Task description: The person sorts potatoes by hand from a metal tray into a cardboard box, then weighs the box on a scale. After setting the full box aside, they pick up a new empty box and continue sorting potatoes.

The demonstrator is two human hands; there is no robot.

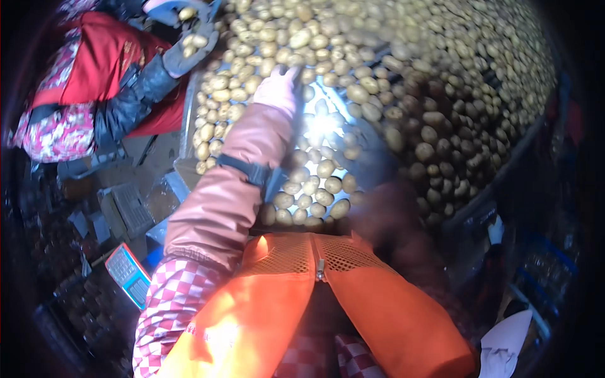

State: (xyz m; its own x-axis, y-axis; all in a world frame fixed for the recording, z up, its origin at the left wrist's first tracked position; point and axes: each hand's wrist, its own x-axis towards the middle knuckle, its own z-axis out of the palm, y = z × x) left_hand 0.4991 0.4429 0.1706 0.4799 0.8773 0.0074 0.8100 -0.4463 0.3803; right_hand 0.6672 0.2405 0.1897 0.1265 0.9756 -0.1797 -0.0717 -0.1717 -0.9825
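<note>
Potatoes [324, 197] lie in a loose layer before me on a shiny metal surface [314, 168] with a strong glare. My left hand [279, 87], in a light glove, reaches palm down among the potatoes at the far side of the bare patch. Its visible fingertips are apart, with no potato seen in its grasp. My right hand [371, 153] is gloved, dark and blurred in shadow, low over the potatoes at the right of the glare. Its fingers are too unclear to show whether they hold anything.
A heap of potatoes [472, 56] covers the right and far side. At upper left a co-worker's gloved hand [191, 49] holds several potatoes beside the metal rim [189, 111]. A calculator-like keypad device [128, 274] and boxes [125, 208] stand lower left. Another person's hand [496, 230] shows at right.
</note>
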